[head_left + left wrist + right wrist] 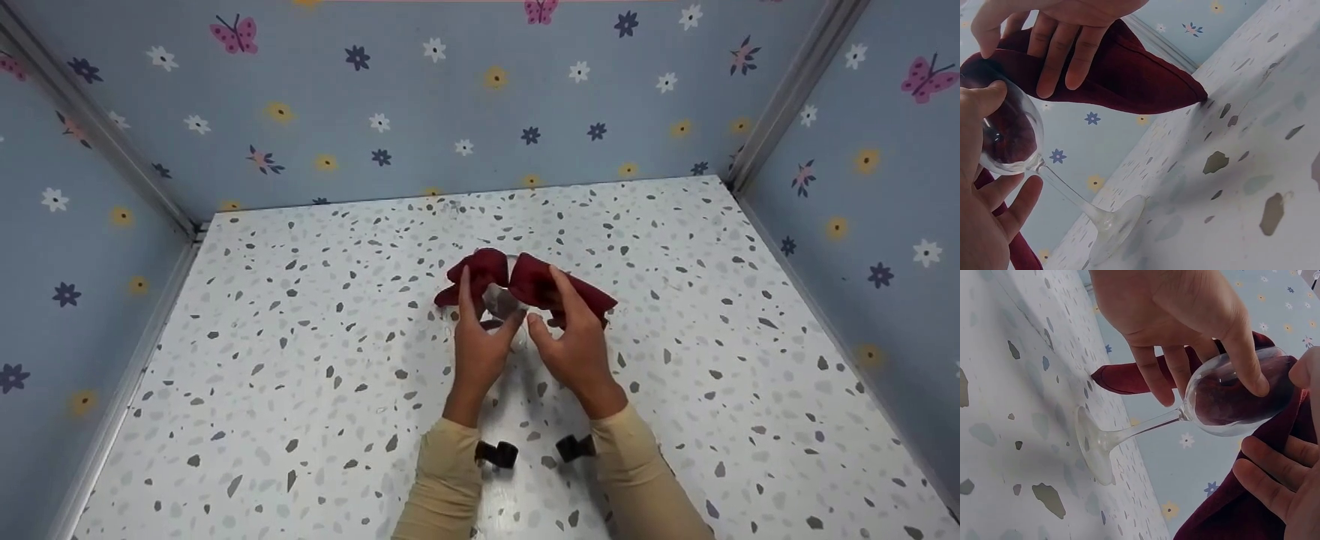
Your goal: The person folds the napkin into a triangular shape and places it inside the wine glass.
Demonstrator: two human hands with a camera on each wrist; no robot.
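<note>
A clear wine glass (1019, 138) stands between both hands, its foot (1092, 444) at the tabletop. Dark red cloth (532, 277) spreads behind the bowl to both sides and shows through the glass. My left hand (480, 349) holds the bowl, thumb against the near side and index finger stretched up over the cloth. On the other side, my right hand (577, 349) grips the cloth close to the rim, its thumb at the cloth's edge. The right hand's lower fingers lie along the hanging cloth (1145, 84). A small greyish patch (499, 300) shows between the hands.
The white speckled table (285, 405) is bounded by blue panels (420, 97) with flowers and butterflies at the back and both sides. Metal posts (795, 90) stand in the corners. Black wrist mounts (499, 454) stick out inward below the hands.
</note>
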